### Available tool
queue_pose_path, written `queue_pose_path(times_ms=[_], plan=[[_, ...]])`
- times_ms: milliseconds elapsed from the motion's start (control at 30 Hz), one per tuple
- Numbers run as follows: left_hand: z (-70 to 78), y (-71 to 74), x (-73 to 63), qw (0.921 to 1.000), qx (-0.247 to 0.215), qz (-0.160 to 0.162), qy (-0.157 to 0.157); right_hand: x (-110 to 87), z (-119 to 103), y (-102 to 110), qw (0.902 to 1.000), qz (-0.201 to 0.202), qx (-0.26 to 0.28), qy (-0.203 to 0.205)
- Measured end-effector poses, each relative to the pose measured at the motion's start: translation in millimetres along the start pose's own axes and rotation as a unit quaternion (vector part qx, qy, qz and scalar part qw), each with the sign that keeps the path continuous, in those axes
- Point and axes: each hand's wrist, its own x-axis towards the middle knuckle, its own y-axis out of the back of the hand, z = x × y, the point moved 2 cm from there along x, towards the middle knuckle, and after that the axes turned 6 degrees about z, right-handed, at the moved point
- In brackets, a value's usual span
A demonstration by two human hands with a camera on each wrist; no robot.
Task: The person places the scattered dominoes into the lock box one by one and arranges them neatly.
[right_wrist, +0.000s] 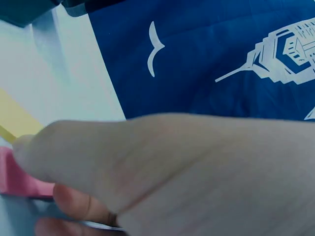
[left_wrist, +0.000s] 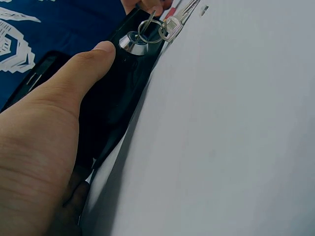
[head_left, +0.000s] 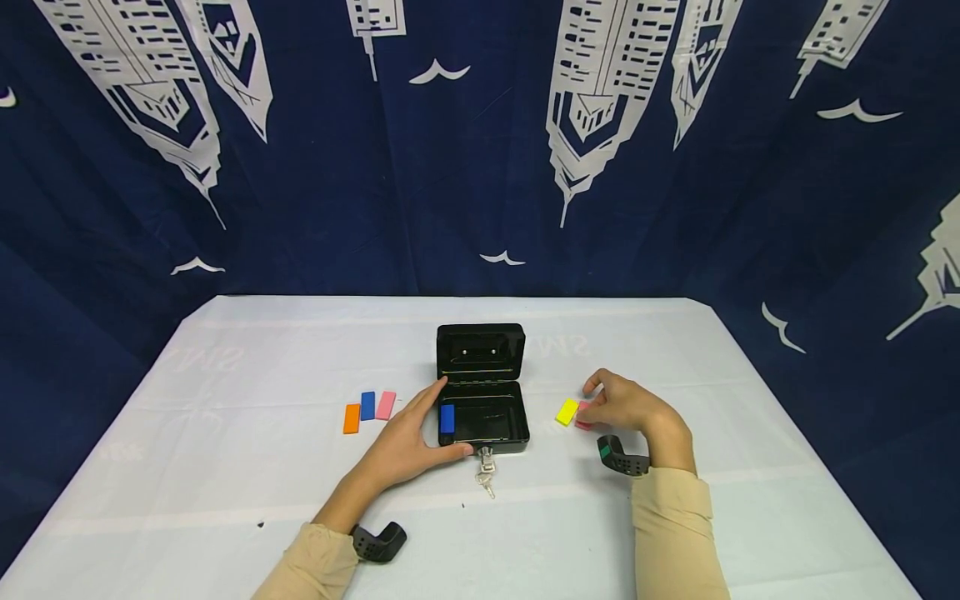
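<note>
A small black metal cash box point(head_left: 491, 446) stands on the white table with its lid point(head_left: 480, 352) raised. Inside, at the left, lies a blue block point(head_left: 447, 419). My left hand point(head_left: 401, 448) grips the box's left side, fingers by the back corner and thumb point(left_wrist: 93, 61) on the front face near the lock point(left_wrist: 133, 44). Keys point(head_left: 486, 482) on a ring hang from that lock. To the right of the box, my right hand point(head_left: 626, 406) pinches a pink block point(right_wrist: 22, 177) between thumb and finger. A yellow block point(head_left: 567, 412) lies just left of that block.
Left of the box, an orange block point(head_left: 351, 418), a second blue block point(head_left: 367, 406) and another pink block point(head_left: 386, 405) lie side by side on the table point(head_left: 225, 467). A dark blue patterned curtain point(head_left: 450, 167) hangs behind the table. Both wrists wear black bands.
</note>
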Motion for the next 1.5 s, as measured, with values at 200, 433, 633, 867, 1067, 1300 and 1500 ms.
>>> queue_pose_path(times_ms=[200, 433, 633, 867, 1067, 1300, 1500], plan=[[0.3, 0.0, 0.5, 1.0, 0.005, -0.001, -0.002, -0.8, 4.2, -0.4, 0.9995, -0.003, -0.018, -0.026], [0.4, 0.0, 0.7, 1.0, 0.003, -0.004, -0.003, 0.7, 7.0, -1.8, 0.9974, -0.001, -0.042, -0.058], [0.4, 0.6, 0.1, 1.0, -0.001, -0.004, 0.0, 1.1, 7.7, -3.7, 0.9976, -0.004, -0.036, -0.059], [0.3, 0.7, 0.1, 1.0, 0.002, -0.004, -0.005, 0.7, 6.0, -3.7, 0.9987, 0.002, -0.026, -0.044], [0.6, 0.8, 0.0, 1.0, 0.003, -0.004, -0.007, 0.9, 6.1, -3.5, 0.9992, 0.003, -0.021, -0.033], [0.4, 0.7, 0.3, 1.0, 0.006, -0.005, -0.005, 0.9, 6.1, -2.6, 0.999, 0.014, -0.039, -0.017], [0.5, 0.2, 0.4, 1.0, 0.003, -0.005, -0.002, 2.6, 7.0, -2.6, 0.999, 0.025, -0.032, -0.015]])
